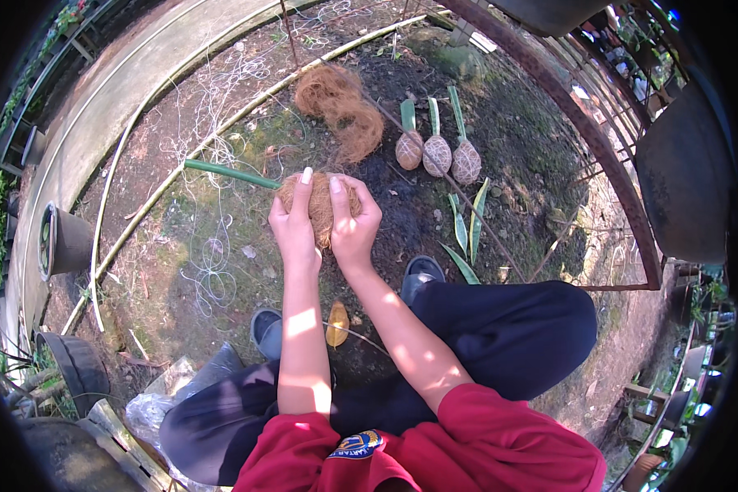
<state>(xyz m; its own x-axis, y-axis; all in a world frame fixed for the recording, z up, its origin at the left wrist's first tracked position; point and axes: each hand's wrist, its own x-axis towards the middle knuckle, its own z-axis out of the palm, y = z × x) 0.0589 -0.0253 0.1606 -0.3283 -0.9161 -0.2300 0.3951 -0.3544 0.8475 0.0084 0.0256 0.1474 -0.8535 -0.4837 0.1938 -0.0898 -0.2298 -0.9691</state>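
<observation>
Between my two hands sits a ball of brown coconut fibre, with a long green leaf cutting sticking out of its left side. My left hand wraps the ball from the left, thumb on top. From the right, my right hand closes round it in the same way. The fingertips beneath the ball are hidden. Beyond my hands lies a loose heap of coconut fibre. To its right, three string-wrapped fibre balls lie in a row, each with a green leaf piece pointing away.
Tangled white string spreads over the soil at the left. Loose leaf pieces lie right of my hands; a yellow leaf is between my feet. A rusty metal frame arches at the right. A plant pot and plastic bag are leftward.
</observation>
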